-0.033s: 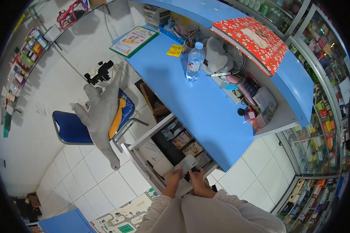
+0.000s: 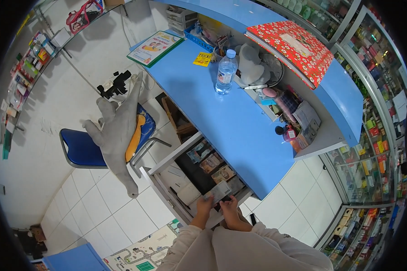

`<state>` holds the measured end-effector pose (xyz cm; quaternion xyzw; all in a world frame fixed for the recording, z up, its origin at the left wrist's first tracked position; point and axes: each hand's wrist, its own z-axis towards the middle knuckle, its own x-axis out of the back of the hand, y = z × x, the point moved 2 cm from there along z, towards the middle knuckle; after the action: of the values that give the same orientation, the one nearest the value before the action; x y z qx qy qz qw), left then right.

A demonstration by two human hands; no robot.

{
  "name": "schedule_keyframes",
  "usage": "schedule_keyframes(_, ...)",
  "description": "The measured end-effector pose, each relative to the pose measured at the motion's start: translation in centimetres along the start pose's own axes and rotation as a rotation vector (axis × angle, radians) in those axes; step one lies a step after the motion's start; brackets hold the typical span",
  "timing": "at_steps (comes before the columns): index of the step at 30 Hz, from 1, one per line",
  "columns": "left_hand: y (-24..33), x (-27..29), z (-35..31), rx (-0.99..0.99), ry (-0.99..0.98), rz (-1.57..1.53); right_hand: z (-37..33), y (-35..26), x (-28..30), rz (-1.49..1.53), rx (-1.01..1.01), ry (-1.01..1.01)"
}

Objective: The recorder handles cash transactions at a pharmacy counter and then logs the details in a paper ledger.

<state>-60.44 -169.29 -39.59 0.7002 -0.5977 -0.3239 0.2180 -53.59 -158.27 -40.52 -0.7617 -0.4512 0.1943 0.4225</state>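
Observation:
Over the open drawer (image 2: 167, 198) my left hand (image 2: 204, 208) pinches a greyish banknote (image 2: 220, 191), which may be one of a small stack. My right hand (image 2: 229, 207) grips its right edge, with fingers and thumb closed on it. Beyond my hands, sorted banknotes (image 2: 211, 162) lie in the drawer's compartments, beside a black divider tray (image 2: 192, 171). A pale notebook or pad (image 2: 188, 194) lies at the drawer's left, with a dark pen beside it.
A blue desk (image 2: 203, 108) carries a water bottle (image 2: 225, 72) and a framed sheet (image 2: 156, 49). On the raised counter rests a red flowered book (image 2: 294, 49). A grey plush toy (image 2: 117, 131) lies over a blue chair (image 2: 83, 149) at left. Glass cabinets (image 2: 371, 167) stand right.
My right fingers have shifted slightly along the banknote's edge. The view has moved a little; otherwise things stay in place.

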Motion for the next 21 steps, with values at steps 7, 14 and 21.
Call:
schedule_keyframes(7,-4.5,-6.0,4.2,-0.106,0.123,0.494,-4.1,-5.2,7.3,-0.124,0.087,-0.068)
schedule_keyframes(14,-2.9,-6.7,5.6,-0.455,0.041,0.673,-6.6,-11.1,10.1,-0.095,0.340,0.001)
schedule_keyframes(21,3.6,5.3,-5.1,-0.868,0.614,0.977,-9.2,-33.8,17.3,-0.542,1.390,0.412)
